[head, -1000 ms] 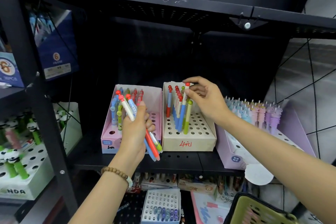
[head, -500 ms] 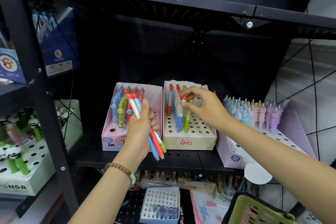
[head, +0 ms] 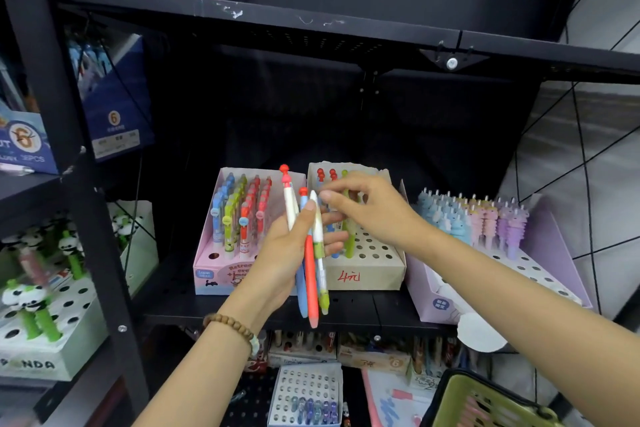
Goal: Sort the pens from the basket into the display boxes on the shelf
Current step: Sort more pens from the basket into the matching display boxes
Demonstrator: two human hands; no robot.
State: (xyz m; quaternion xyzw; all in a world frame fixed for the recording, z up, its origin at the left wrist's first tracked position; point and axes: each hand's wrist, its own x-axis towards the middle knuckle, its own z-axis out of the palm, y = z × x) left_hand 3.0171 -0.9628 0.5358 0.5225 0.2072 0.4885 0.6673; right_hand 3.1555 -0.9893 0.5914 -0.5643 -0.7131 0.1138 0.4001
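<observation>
My left hand (head: 287,253) grips a bunch of pens (head: 311,274) upright in front of the shelf: a white one with a red knob, a blue one, a red one and a white-green one. My right hand (head: 374,211) reaches over from the right. Its thumb and forefinger sit slightly apart right beside the top of the white-green pen (head: 317,218), with no grip visible. Behind the hands stand the pink display box (head: 207,274), full of coloured pens, and the beige perforated box (head: 367,276) with a few pens. The green basket (head: 460,392) shows at the bottom right.
A lilac box (head: 433,302) of pastel pens stands right of the beige one. A black shelf board (head: 311,21) hangs overhead and a black upright post (head: 90,218) is at the left. Panda pen boxes (head: 41,350) sit far left. More boxes lie on the shelf below.
My right hand left the pens in the beige box and moved left to the bunch. My left hand rose and shifted right, turning the pens more upright.
</observation>
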